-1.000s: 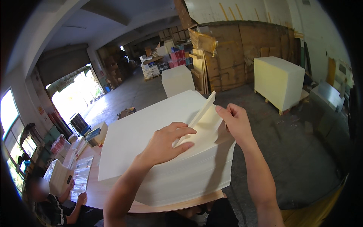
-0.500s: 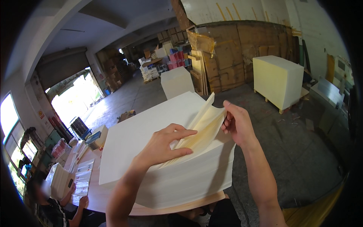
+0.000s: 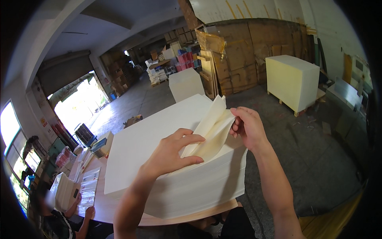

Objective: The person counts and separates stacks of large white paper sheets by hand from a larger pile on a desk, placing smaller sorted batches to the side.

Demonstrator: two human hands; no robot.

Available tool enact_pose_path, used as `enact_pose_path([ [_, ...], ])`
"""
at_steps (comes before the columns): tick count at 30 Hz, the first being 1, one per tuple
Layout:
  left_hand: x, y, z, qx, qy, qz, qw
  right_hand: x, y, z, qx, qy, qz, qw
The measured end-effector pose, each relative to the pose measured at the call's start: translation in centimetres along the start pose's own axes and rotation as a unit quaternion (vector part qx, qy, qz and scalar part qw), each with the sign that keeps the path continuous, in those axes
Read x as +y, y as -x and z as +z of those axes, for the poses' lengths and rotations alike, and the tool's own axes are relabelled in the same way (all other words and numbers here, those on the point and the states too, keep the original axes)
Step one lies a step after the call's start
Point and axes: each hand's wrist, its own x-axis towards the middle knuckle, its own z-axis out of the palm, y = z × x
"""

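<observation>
A thick stack of large cream-white paper sheets [image 3: 155, 129] covers most of the table in front of me. At its right corner, several lifted sheets [image 3: 211, 125] are bent up and curled inward. My right hand [image 3: 251, 126] pinches the right edge of these lifted sheets between thumb and fingers. On the stack's near part lies my left hand [image 3: 169, 153], its thumb and index finger stretched apart against the base of the curled sheets. Its other fingers are partly hidden.
The wooden table [image 3: 227, 207] shows along the stack's near edge. At left, a co-worker [image 3: 59, 219] handles printed sheets [image 3: 88, 189] beside a pile of paper [image 3: 63, 191]. Another block of paper [image 3: 292, 83] stands on a pallet at right, and a further block [image 3: 186, 85] stands behind the table.
The lifted sheets have closed up from a fanned spread into a tighter curl. My right hand has shifted slightly left with their edge; my left hand stays nearly in place.
</observation>
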Motion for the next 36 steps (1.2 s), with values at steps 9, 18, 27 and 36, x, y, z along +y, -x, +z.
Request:
enact_pose_path([
  [9,-0.6,-0.4,0.5,0.063,0.068,0.05,0.994,0.6,0.1,-0.5,0.04,0.198,-0.055,0.978],
  [18,0.9,-0.1,-0.3,-0.005,-0.026,0.017,1.0,0.2,0.0,-0.3,0.016,-0.027,0.006,0.999],
  [27,-0.4,-0.4,0.7,0.072,0.054,0.064,0.994,0.1,0.5,-0.4,0.012,0.042,-0.016,0.999],
  [36,0.8,-0.1,-0.2,-0.014,-0.034,0.025,0.999,0.2,0.0,-0.6,-0.011,-0.026,-0.01,1.0],
])
